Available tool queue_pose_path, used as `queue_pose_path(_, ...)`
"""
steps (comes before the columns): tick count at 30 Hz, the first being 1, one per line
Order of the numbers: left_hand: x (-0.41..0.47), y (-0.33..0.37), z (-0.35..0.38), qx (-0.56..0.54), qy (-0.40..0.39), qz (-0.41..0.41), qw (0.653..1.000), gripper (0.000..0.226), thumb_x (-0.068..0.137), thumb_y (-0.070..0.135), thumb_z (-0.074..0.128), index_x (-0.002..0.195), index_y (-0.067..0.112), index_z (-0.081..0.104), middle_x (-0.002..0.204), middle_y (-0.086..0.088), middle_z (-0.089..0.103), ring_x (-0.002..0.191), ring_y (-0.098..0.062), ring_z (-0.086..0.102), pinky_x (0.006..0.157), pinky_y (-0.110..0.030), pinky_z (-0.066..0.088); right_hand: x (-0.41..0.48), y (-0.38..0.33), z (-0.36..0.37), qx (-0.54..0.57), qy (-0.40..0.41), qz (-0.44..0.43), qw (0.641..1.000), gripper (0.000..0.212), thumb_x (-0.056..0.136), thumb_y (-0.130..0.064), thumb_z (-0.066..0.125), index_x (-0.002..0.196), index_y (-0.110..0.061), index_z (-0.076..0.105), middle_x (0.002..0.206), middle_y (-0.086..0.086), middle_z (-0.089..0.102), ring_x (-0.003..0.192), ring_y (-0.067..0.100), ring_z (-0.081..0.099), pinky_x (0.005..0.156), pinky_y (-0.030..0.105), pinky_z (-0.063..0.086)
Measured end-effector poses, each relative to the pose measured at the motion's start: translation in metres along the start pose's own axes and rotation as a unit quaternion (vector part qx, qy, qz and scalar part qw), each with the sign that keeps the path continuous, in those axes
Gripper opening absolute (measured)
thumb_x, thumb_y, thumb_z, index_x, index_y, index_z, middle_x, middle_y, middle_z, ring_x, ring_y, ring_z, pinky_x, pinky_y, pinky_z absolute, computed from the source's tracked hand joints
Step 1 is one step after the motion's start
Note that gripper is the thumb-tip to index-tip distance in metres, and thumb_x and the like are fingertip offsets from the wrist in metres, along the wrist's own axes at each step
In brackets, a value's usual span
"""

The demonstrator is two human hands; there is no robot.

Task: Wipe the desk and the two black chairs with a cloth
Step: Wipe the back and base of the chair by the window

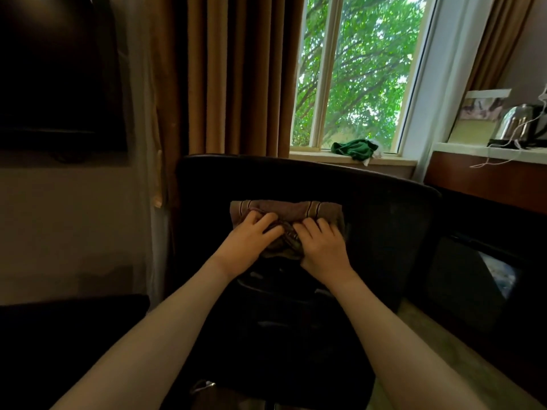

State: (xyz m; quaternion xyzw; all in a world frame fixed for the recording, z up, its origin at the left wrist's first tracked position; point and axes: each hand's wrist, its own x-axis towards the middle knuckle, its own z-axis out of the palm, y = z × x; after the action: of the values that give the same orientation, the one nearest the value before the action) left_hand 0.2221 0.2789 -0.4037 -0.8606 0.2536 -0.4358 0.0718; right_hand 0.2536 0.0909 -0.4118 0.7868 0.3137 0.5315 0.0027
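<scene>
Cloth [284, 211], brown with pale stripes at each end, sits bunched against the front of the black chair [384, 220] backrest, midway across its width and a little below its top edge. Both hands are on it side by side. The left hand [251, 238] covers the left half and the right hand [324, 248] the right half, their inner edges nearly touching. I judge the two-handed hold is there to spread pressure over an upright surface that might give under one palm, and to stop the folded pad from sliding down the backrest.

The left fingers [262, 220] are bent at the knuckles and dig into the fabric, gathering a fold beneath them. The right fingers [315, 226] curl likewise, their tips sunk in the creases between the two hands. Neither hand is spread flat. Each has a narrow, closed hold on a bunch of cloth, and the heels of the palms seem to press toward the chair.

The step in hand looks like wiping this chair's backrest; the seat lies below in shadow. The bench [479, 179] stands to the right, past the chair, with an electric kettle [516, 125] and a white cord on top. A green rag [353, 149] lies on the windowsill [313, 158]. A dark shape below the bench's front edge may be the second chair, but it is too dim to tell.
</scene>
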Motion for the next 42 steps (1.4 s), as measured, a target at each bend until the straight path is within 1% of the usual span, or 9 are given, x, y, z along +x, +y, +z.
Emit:
queue_pose_path(11, -0.029, 0.013, 0.032, -0.017, -0.092, -0.017, 0.995, 0.091, 0.027, 0.007, 0.087, 0.108, 0.021, 0.047, 0.105, -0.003, 0.06, 0.085, -0.024, 0.057, 0.059, -0.023, 0.055, -0.027, -0.02, 0.008, 0.08, -0.145, 0.053, 0.985, 0.056, 0.033, -0.021, 0.085, 0.087, -0.016, 0.069, 0.083, -0.002, 0.063, 0.071, 0.021, 0.06, 0.059, 0.027, 0.051)
queue_pose_path(15, -0.037, 0.015, 0.042, -0.059, -0.133, -0.042, 0.988, 0.082, 0.048, 0.005, 0.084, 0.116, 0.022, 0.042, 0.114, -0.005, 0.055, 0.094, -0.028, 0.055, 0.066, -0.032, 0.057, -0.031, -0.024, 0.01, 0.084, -0.188, 0.074, 0.976, 0.056, 0.031, -0.023, 0.086, 0.084, -0.018, 0.069, 0.081, -0.003, 0.064, 0.07, 0.019, 0.062, 0.055, 0.024, 0.05)
queue_pose_path(19, -0.052, 0.024, 0.054, -0.081, -0.261, -0.048, 0.961, 0.059, 0.088, 0.013, 0.056, 0.14, 0.025, 0.03, 0.141, 0.0, 0.029, 0.121, -0.026, 0.034, 0.098, -0.033, 0.038, -0.05, -0.033, 0.015, 0.113, -0.276, 0.076, 0.952, 0.047, 0.067, -0.018, 0.073, 0.113, -0.014, 0.062, 0.11, 0.003, 0.06, 0.103, 0.024, 0.056, 0.081, 0.032, 0.047)
queue_pose_path(22, -0.061, 0.031, 0.063, -0.093, -0.302, -0.035, 0.948, 0.058, 0.089, 0.015, 0.054, 0.141, 0.025, 0.03, 0.142, 0.001, 0.027, 0.124, -0.025, 0.032, 0.102, -0.032, 0.033, -0.067, -0.041, 0.021, 0.135, -0.344, 0.083, 0.926, 0.045, 0.082, -0.016, 0.057, 0.127, -0.015, 0.052, 0.126, 0.003, 0.051, 0.118, 0.022, 0.044, 0.094, 0.031, 0.038)
queue_pose_path(27, -0.071, 0.047, 0.074, -0.106, -0.436, -0.04, 0.893, 0.061, 0.087, 0.008, 0.052, 0.142, 0.027, 0.03, 0.148, 0.0, 0.023, 0.13, -0.029, 0.032, 0.104, -0.043, 0.037, -0.085, -0.048, 0.028, 0.196, -0.465, 0.094, 0.858, 0.036, 0.082, -0.006, 0.057, 0.118, -0.009, 0.057, 0.124, 0.008, 0.054, 0.114, 0.025, 0.051, 0.092, 0.03, 0.044)
queue_pose_path(30, -0.069, 0.049, 0.066, -0.133, -0.44, -0.05, 0.887, 0.057, 0.089, 0.006, 0.05, 0.139, 0.026, 0.033, 0.141, -0.004, 0.03, 0.12, -0.029, 0.037, 0.1, -0.043, 0.041, -0.085, -0.048, 0.022, 0.208, -0.491, 0.112, 0.839, 0.035, 0.083, -0.003, 0.056, 0.117, -0.009, 0.055, 0.124, 0.009, 0.053, 0.114, 0.025, 0.051, 0.094, 0.034, 0.046)
queue_pose_path(36, -0.032, 0.027, -0.005, -0.084, -0.284, -0.079, 0.952, 0.047, 0.089, 0.013, 0.055, 0.131, 0.022, 0.038, 0.128, -0.004, 0.035, 0.114, -0.024, 0.038, 0.086, -0.033, 0.049, -0.037, -0.041, -0.009, 0.168, -0.341, 0.126, 0.916, 0.044, 0.081, -0.006, 0.055, 0.124, -0.014, 0.051, 0.119, 0.002, 0.054, 0.109, 0.021, 0.048, 0.086, 0.029, 0.042)
queue_pose_path(39, -0.009, 0.006, -0.046, -0.051, -0.073, -0.041, 0.995, 0.059, 0.064, 0.008, 0.077, 0.112, 0.019, 0.043, 0.114, -0.008, 0.047, 0.097, -0.029, 0.051, 0.056, -0.031, 0.054, 0.001, -0.038, -0.034, 0.096, -0.124, 0.103, 0.982, 0.057, 0.059, -0.01, 0.077, 0.114, -0.007, 0.062, 0.1, 0.006, 0.064, 0.088, 0.027, 0.06, 0.071, 0.033, 0.049)
queue_pose_path(42, 0.012, -0.015, -0.089, -0.047, 0.067, -0.014, 0.997, 0.061, 0.058, 0.005, 0.079, 0.105, 0.017, 0.042, 0.113, -0.009, 0.039, 0.093, -0.029, 0.04, 0.05, -0.04, 0.055, 0.041, -0.035, -0.054, 0.028, 0.122, 0.06, 0.99, 0.045, 0.062, -0.015, 0.064, 0.105, -0.009, 0.058, 0.085, 0.009, 0.065, 0.075, 0.027, 0.055, 0.063, 0.034, 0.038)
